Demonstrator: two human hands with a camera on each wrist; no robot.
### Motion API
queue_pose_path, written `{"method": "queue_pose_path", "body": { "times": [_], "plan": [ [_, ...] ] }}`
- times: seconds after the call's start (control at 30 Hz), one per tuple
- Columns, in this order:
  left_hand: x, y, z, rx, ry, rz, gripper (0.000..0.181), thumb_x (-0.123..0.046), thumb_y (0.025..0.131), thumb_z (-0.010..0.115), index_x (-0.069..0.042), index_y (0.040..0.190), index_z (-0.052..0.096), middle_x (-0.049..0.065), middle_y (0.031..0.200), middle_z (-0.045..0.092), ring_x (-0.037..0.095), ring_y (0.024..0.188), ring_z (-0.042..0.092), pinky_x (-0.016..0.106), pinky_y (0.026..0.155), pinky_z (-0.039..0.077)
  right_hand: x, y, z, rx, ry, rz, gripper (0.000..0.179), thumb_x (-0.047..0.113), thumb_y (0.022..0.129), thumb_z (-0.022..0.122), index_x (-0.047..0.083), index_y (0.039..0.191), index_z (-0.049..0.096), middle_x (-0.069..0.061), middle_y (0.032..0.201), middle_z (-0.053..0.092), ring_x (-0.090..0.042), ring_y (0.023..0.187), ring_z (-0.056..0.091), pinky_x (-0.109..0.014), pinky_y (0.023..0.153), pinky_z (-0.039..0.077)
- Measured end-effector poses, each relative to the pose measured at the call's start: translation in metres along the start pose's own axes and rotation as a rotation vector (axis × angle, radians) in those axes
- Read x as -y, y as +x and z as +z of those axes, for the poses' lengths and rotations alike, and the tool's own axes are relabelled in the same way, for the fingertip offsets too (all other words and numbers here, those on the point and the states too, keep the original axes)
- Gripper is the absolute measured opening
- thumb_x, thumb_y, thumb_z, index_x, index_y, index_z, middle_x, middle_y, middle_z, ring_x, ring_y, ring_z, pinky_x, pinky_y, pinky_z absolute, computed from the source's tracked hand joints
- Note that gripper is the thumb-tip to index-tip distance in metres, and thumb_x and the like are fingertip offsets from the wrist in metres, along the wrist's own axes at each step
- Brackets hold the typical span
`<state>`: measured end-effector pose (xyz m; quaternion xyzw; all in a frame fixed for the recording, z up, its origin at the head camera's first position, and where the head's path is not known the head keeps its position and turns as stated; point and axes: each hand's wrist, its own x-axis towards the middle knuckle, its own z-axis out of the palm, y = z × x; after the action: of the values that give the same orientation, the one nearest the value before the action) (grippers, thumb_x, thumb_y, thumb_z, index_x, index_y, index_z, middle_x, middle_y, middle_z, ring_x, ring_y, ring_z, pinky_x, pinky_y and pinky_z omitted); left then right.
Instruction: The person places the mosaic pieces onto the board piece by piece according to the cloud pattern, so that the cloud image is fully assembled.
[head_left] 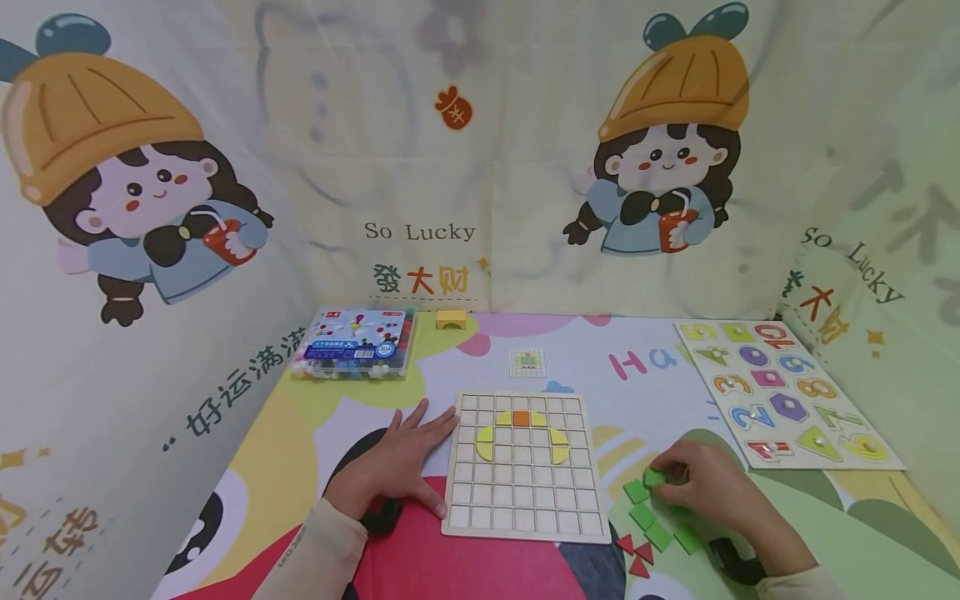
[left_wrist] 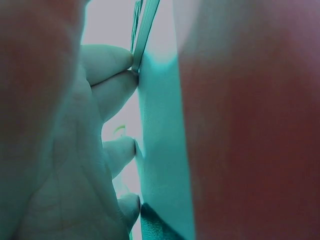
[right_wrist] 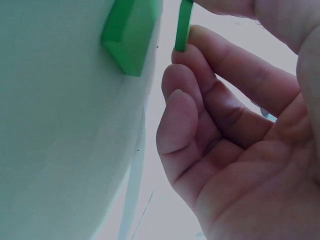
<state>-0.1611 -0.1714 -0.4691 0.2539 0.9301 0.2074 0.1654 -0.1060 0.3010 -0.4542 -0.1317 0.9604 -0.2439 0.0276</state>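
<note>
My left hand (head_left: 405, 454) lies with fingers spread at the left edge of a wooden grid board (head_left: 525, 500), fingertips and thumb touching its rim. In the left wrist view, fingertips (left_wrist: 120, 57) meet the board's edge. Yellow quarter-circle pieces (head_left: 485, 450) and one orange square (head_left: 521, 418) sit in the upper cells, forming an arch. My right hand (head_left: 701, 483) pinches a green square tile (right_wrist: 183, 27) between thumb and fingers, to the right of the board. Several other green square tiles (head_left: 642, 516) lie just beneath and beside it.
Red triangles (head_left: 639, 567) lie near the green tiles. A small pattern card (head_left: 528, 362) is behind the board. At the back left stand a clear plastic box (head_left: 356, 346) and a yellow arch block (head_left: 451, 319). A number-and-shape puzzle board (head_left: 787, 392) lies at the right.
</note>
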Motion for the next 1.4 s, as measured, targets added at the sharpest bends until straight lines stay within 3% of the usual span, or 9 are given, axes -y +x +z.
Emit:
{"method": "queue_pose_path", "body": {
  "times": [0.3, 0.43, 0.6, 0.9, 1.2, 1.4],
  "plan": [
    [-0.002, 0.001, 0.0, -0.009, 0.0, -0.02, 0.126, -0.065, 0.063, 0.093, -0.025, 0.167, 0.034, -0.006, 0.177, 0.027, 0.041, 0.166, 0.001, 0.073, 0.128, -0.002, 0.013, 0.006, -0.009, -0.107, 0.0, -0.15, 0.02, 0.017, 0.076, 0.093, 0.02, 0.092, 0.081, 0.016, 0.088, 0.071, 0.003, 0.076, 0.058, -0.024, 0.066, 0.054],
    [-0.004, 0.0, 0.0, -0.005, -0.012, -0.026, 0.126, -0.063, 0.063, 0.094, -0.025, 0.167, 0.035, -0.005, 0.177, 0.027, 0.041, 0.166, 0.001, 0.073, 0.128, -0.001, 0.025, 0.011, -0.012, -0.118, -0.021, -0.17, 0.021, 0.021, 0.077, 0.093, 0.023, 0.094, 0.081, 0.018, 0.089, 0.07, 0.003, 0.078, 0.058, -0.024, 0.066, 0.053],
    [-0.004, -0.001, -0.001, 0.004, -0.009, -0.036, 0.125, -0.062, 0.064, 0.094, -0.026, 0.167, 0.034, -0.006, 0.177, 0.026, 0.04, 0.167, 0.0, 0.072, 0.129, -0.002, 0.043, 0.025, -0.015, -0.08, -0.028, -0.175, 0.019, 0.022, 0.08, 0.09, 0.022, 0.097, 0.082, 0.017, 0.09, 0.068, -0.004, 0.081, 0.06, -0.023, 0.067, 0.052],
    [-0.005, 0.0, -0.002, 0.006, -0.01, -0.036, 0.127, -0.064, 0.062, 0.094, -0.027, 0.168, 0.033, -0.007, 0.177, 0.025, 0.039, 0.167, -0.001, 0.071, 0.129, -0.004, 0.079, 0.066, -0.011, -0.048, -0.024, -0.294, 0.017, 0.011, 0.081, 0.086, 0.013, 0.098, 0.082, 0.009, 0.089, 0.069, -0.011, 0.08, 0.061, -0.025, 0.071, 0.055],
    [-0.006, -0.002, -0.004, 0.008, -0.013, -0.026, 0.127, -0.066, 0.064, 0.093, -0.027, 0.168, 0.033, -0.007, 0.177, 0.025, 0.04, 0.167, -0.001, 0.071, 0.129, -0.004, 0.115, 0.104, 0.01, 0.007, -0.019, -0.367, 0.015, 0.012, 0.084, 0.079, 0.014, 0.098, 0.083, 0.008, 0.09, 0.07, -0.017, 0.084, 0.065, -0.028, 0.077, 0.057],
    [-0.005, -0.002, -0.003, -0.004, -0.02, -0.02, 0.126, -0.065, 0.063, 0.094, -0.026, 0.167, 0.034, -0.007, 0.177, 0.027, 0.041, 0.167, 0.0, 0.072, 0.128, -0.003, 0.131, 0.121, 0.027, 0.042, -0.032, -0.409, 0.013, 0.012, 0.084, 0.081, 0.014, 0.097, 0.083, 0.007, 0.091, 0.072, -0.015, 0.084, 0.063, -0.029, 0.078, 0.058]
  ]
}}
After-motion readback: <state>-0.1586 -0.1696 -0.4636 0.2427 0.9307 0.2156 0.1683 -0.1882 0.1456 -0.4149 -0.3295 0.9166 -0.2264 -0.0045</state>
